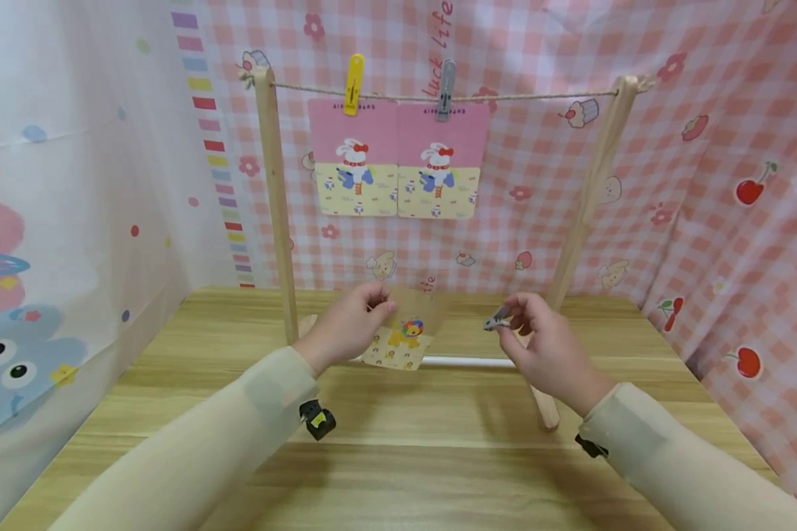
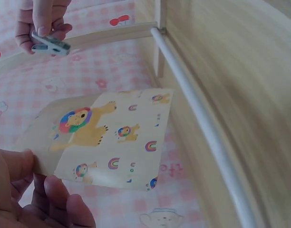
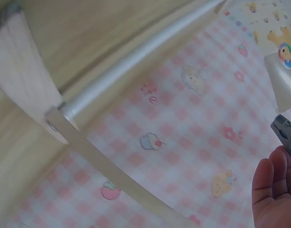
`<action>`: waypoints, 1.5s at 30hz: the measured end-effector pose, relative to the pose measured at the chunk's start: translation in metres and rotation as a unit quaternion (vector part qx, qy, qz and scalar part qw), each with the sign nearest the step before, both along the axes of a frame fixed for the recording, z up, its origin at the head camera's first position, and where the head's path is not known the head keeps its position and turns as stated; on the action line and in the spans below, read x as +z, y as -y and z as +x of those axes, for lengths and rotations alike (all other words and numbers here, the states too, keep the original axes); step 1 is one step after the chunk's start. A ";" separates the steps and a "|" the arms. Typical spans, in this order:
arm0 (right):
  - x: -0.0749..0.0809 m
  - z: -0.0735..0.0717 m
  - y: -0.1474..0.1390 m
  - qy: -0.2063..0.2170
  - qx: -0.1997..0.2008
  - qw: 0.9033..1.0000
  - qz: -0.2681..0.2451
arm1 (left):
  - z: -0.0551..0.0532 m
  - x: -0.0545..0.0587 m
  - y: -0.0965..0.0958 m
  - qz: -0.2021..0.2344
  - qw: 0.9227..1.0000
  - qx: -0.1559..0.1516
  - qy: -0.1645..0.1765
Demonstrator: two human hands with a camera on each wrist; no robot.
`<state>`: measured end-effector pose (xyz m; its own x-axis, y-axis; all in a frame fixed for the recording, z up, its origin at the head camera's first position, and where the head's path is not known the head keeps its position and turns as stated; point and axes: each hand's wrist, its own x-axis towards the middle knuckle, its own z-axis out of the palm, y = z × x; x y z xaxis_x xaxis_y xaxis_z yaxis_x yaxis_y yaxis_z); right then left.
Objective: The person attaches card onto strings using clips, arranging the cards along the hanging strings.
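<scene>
My left hand (image 1: pixel 350 324) pinches the edge of a card with a lion print (image 1: pixel 401 343), held above the table under the string. In the left wrist view the card (image 2: pixel 112 140) tilts, showing small lions and rainbows. To its right, my right hand (image 1: pixel 544 350) holds a grey clothespin (image 1: pixel 497 319) between thumb and fingers, apart from the card. Higher up, two pink and yellow rabbit cards (image 1: pixel 355 158) hang side by side from the string (image 1: pixel 538 97). A yellow clothespin (image 1: pixel 354 85) clips the left one and another grey clothespin (image 1: pixel 446 90) the right one.
A wooden frame has a left post (image 1: pixel 275 199) and a right post (image 1: pixel 594 184), with a white rod (image 1: pixel 468 361) low between them. Its right foot (image 1: pixel 544 408) rests on the wooden table (image 1: pixel 398 472). Checked cloth (image 1: pixel 538 228) hangs behind.
</scene>
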<state>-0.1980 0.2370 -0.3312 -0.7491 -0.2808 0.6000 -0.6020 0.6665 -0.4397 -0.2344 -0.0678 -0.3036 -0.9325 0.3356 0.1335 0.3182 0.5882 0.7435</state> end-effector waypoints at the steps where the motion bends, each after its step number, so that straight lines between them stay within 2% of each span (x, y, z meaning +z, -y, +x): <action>1: 0.003 0.000 0.000 -0.012 -0.001 1.000 -0.004 | -0.001 0.002 -0.001 0.001 1.000 0.002 -0.005; 5: 0.017 0.000 0.000 -0.048 -0.012 0.999 -0.016 | -0.004 0.013 -0.008 0.013 1.000 0.004 -0.021; 12: 0.041 -0.003 0.000 -0.089 -0.017 0.995 -0.037 | -0.009 0.033 -0.021 0.010 0.997 0.008 -0.071; 17: 0.059 -0.002 0.000 -0.113 -0.025 0.992 -0.039 | -0.010 0.048 -0.029 0.019 0.997 0.014 -0.076; 23: 0.079 -0.003 0.000 -0.143 -0.023 0.989 -0.043 | -0.011 0.063 -0.039 0.042 0.993 0.008 -0.108; 28: 0.095 -0.002 -0.001 -0.165 -0.030 0.984 -0.052 | -0.014 0.075 -0.046 0.049 0.992 0.004 -0.116; 32: 0.109 -0.002 -0.003 -0.181 -0.038 0.981 -0.058 | -0.016 0.086 -0.052 0.049 0.990 -0.001 -0.130; 38: 0.130 -0.002 -0.002 -0.201 -0.045 0.976 -0.074 | -0.017 0.104 -0.061 0.036 0.988 0.014 -0.150; 45: 0.155 -0.003 -0.002 -0.201 -0.078 0.971 -0.103 | -0.017 0.125 -0.072 0.031 0.985 0.017 -0.172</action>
